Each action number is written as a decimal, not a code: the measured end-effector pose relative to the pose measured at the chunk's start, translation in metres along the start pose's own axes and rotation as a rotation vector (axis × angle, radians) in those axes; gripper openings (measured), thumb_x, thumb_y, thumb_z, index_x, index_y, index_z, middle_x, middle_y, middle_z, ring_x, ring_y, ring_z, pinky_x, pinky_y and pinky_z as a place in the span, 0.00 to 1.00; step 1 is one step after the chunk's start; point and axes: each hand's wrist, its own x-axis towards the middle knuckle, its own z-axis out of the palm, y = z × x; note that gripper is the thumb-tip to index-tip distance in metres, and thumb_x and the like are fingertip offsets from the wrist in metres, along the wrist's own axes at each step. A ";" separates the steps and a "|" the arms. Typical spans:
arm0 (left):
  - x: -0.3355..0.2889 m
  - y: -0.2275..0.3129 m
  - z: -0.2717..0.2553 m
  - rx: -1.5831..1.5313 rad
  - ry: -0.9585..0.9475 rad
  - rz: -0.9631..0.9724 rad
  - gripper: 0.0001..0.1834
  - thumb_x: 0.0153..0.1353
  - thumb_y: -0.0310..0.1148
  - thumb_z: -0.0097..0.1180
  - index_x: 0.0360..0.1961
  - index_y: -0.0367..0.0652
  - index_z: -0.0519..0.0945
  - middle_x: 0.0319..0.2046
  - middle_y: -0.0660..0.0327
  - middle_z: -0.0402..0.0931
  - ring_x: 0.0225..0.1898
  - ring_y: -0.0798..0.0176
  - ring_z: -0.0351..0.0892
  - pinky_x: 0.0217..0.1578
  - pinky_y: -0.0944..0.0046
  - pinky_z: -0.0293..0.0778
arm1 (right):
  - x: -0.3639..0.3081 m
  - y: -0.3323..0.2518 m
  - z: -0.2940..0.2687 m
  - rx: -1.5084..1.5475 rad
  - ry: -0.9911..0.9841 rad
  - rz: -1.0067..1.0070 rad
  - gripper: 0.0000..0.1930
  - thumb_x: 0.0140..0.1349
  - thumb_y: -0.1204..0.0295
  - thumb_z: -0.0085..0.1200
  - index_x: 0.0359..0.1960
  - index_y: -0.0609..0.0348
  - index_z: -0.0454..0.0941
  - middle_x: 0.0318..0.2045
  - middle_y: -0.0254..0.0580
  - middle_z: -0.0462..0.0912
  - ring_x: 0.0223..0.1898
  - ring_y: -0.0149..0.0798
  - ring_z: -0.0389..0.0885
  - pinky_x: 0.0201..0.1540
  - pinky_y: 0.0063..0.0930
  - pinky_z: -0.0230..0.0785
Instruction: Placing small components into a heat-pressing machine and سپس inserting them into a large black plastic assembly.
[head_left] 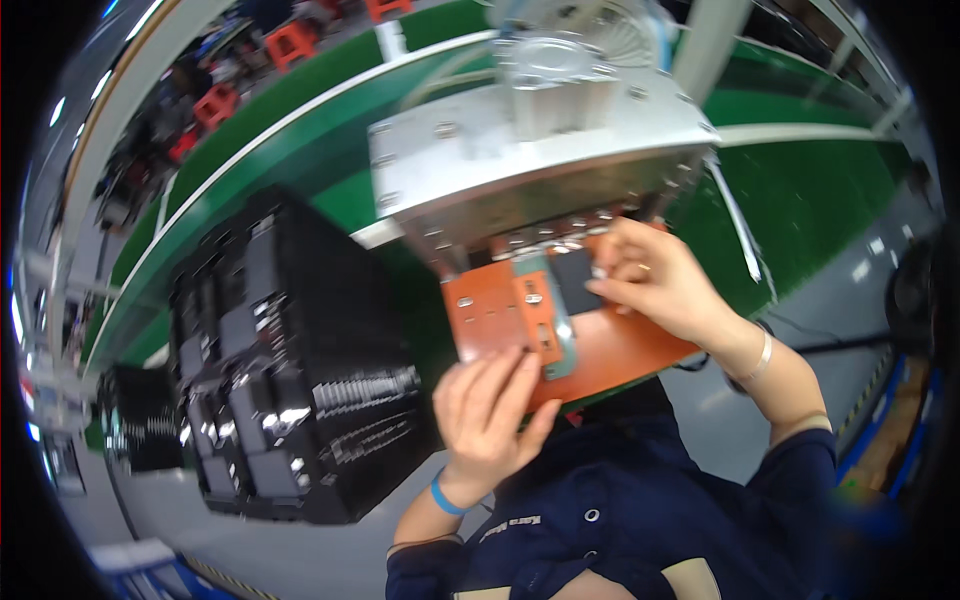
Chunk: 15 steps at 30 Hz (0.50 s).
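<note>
Hands at an orange fixture plate [500,315] beneath a grey metal press [530,150]. Left hand [490,410] released, fingers [505,375] flat against the plate's near edge. Right hand [655,285] pinching a small dark part [572,280]; black tray stacks [290,360] alongside.

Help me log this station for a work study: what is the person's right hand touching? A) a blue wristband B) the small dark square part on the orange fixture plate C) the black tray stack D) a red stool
B: the right hand has its fingertips on the small dark square part sitting on the orange fixture plate, under the grey metal press.
</note>
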 end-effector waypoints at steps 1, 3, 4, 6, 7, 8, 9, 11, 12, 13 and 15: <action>0.004 0.004 -0.002 -0.027 0.024 -0.006 0.24 0.49 0.35 0.67 0.47 0.36 0.80 0.46 0.53 0.78 0.46 0.50 0.76 0.50 0.53 0.70 | -0.005 0.004 0.001 0.011 0.018 -0.037 0.10 0.57 0.80 0.60 0.34 0.60 0.69 0.28 0.32 0.75 0.26 0.22 0.76 0.27 0.15 0.71; 0.007 0.006 -0.010 -0.105 0.097 -0.047 0.24 0.47 0.34 0.69 0.46 0.34 0.81 0.44 0.52 0.78 0.40 0.52 0.77 0.40 0.59 0.73 | -0.022 -0.014 0.018 0.064 0.081 -0.058 0.11 0.56 0.82 0.61 0.32 0.60 0.69 0.27 0.30 0.75 0.27 0.21 0.76 0.28 0.14 0.70; 0.013 0.010 -0.015 -0.177 0.094 -0.077 0.26 0.47 0.35 0.70 0.46 0.33 0.80 0.43 0.51 0.78 0.37 0.53 0.77 0.36 0.61 0.73 | -0.034 -0.022 0.029 0.033 0.067 -0.166 0.11 0.54 0.83 0.62 0.31 0.60 0.70 0.26 0.32 0.76 0.27 0.22 0.77 0.28 0.16 0.71; 0.016 0.020 -0.025 -0.289 0.182 -0.067 0.25 0.44 0.33 0.73 0.44 0.32 0.81 0.37 0.51 0.79 0.29 0.55 0.77 0.29 0.64 0.72 | -0.050 -0.036 0.044 -0.153 -0.023 -0.481 0.10 0.52 0.83 0.63 0.29 0.61 0.73 0.27 0.37 0.79 0.27 0.28 0.79 0.29 0.19 0.71; 0.018 0.025 -0.030 -0.341 0.220 -0.062 0.25 0.43 0.32 0.73 0.43 0.32 0.82 0.35 0.51 0.80 0.26 0.56 0.77 0.26 0.65 0.72 | -0.055 -0.044 0.049 -0.319 -0.086 -0.691 0.09 0.51 0.83 0.64 0.28 0.61 0.75 0.27 0.39 0.81 0.27 0.31 0.80 0.30 0.21 0.72; 0.016 0.031 -0.044 -0.408 0.220 -0.062 0.23 0.44 0.27 0.72 0.43 0.30 0.81 0.35 0.53 0.80 0.26 0.58 0.77 0.26 0.65 0.73 | -0.059 -0.051 0.055 -0.336 -0.117 -0.750 0.08 0.49 0.82 0.66 0.28 0.61 0.78 0.30 0.43 0.83 0.29 0.37 0.81 0.32 0.25 0.74; 0.011 0.032 -0.055 -0.388 0.265 0.000 0.22 0.42 0.23 0.70 0.43 0.30 0.82 0.34 0.54 0.81 0.26 0.58 0.78 0.26 0.66 0.73 | -0.059 -0.058 0.063 -0.250 -0.168 -0.773 0.08 0.48 0.80 0.67 0.30 0.61 0.80 0.30 0.42 0.83 0.30 0.37 0.82 0.33 0.25 0.74; -0.003 0.039 -0.100 -0.175 0.212 0.051 0.21 0.40 0.17 0.65 0.41 0.32 0.83 0.33 0.55 0.81 0.25 0.60 0.77 0.25 0.67 0.71 | -0.045 -0.076 0.077 -0.130 -0.368 -0.769 0.12 0.48 0.77 0.68 0.34 0.60 0.80 0.33 0.42 0.83 0.34 0.37 0.83 0.34 0.25 0.74; -0.002 0.034 -0.116 -0.045 0.222 0.055 0.21 0.39 0.15 0.63 0.40 0.32 0.83 0.32 0.56 0.81 0.24 0.61 0.76 0.24 0.68 0.70 | -0.032 -0.082 0.081 -0.142 -0.413 -0.746 0.14 0.49 0.76 0.68 0.37 0.60 0.79 0.36 0.43 0.83 0.35 0.38 0.83 0.34 0.26 0.75; 0.001 0.026 -0.131 0.070 0.228 0.066 0.21 0.37 0.13 0.60 0.39 0.32 0.83 0.31 0.56 0.81 0.23 0.62 0.75 0.23 0.68 0.69 | -0.018 -0.089 0.084 -0.160 -0.442 -0.716 0.17 0.50 0.74 0.68 0.41 0.61 0.78 0.39 0.43 0.82 0.36 0.38 0.82 0.34 0.27 0.75; 0.009 0.012 -0.159 0.511 0.515 -0.107 0.12 0.47 0.16 0.59 0.34 0.38 0.83 0.25 0.60 0.79 0.22 0.63 0.73 0.22 0.72 0.65 | 0.019 -0.093 0.097 -0.359 -0.334 -0.939 0.19 0.54 0.74 0.63 0.48 0.60 0.75 0.45 0.43 0.80 0.41 0.41 0.82 0.38 0.30 0.76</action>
